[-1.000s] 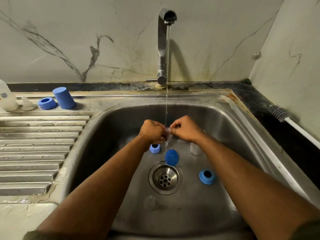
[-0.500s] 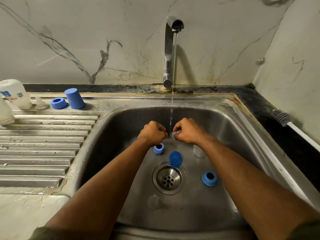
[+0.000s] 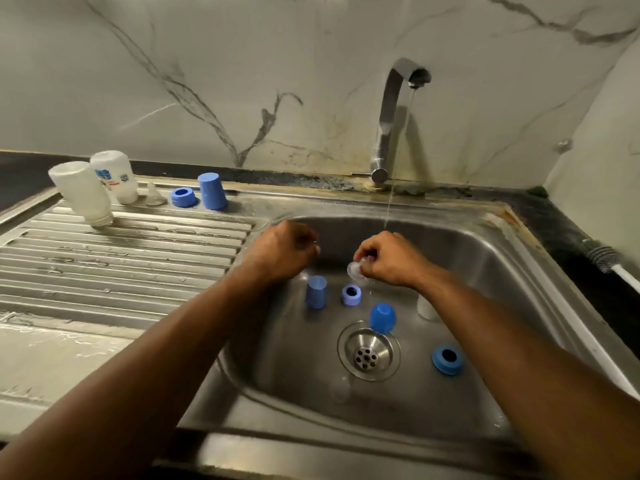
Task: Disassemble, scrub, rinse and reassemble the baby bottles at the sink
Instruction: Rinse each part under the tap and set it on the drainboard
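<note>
My right hand (image 3: pixel 389 259) pinches a clear silicone nipple (image 3: pixel 355 270) over the sink basin (image 3: pixel 502 271), just left of the thin water stream. My left hand (image 3: pixel 280 252) hovers apart from it near the basin's left wall, fingers curled with nothing visible in them. Below the hands, on the basin floor, lie two blue caps (image 3: pixel 316 292) (image 3: pixel 382 317), two blue collar rings (image 3: pixel 351 295) (image 3: pixel 447 360) and another clear nipple (image 3: pixel 341 389). A clear bottle (image 3: pixel 427 308) is partly hidden behind my right forearm.
The faucet (image 3: pixel 391 116) runs. On the drainboard (image 3: pixel 121 258) at the back left stand two upturned bottles (image 3: pixel 85 192) (image 3: pixel 116 176), a nipple (image 3: pixel 154 197), a blue ring (image 3: pixel 183 197) and a blue cap (image 3: pixel 212 191). A bottle brush (image 3: pixel 602 254) lies on the right counter. The drain (image 3: pixel 369 355) is mid-basin.
My hands have come apart: the left let go of the nipple and moved left, while the right keeps it, now out of the stream. The view swung left.
</note>
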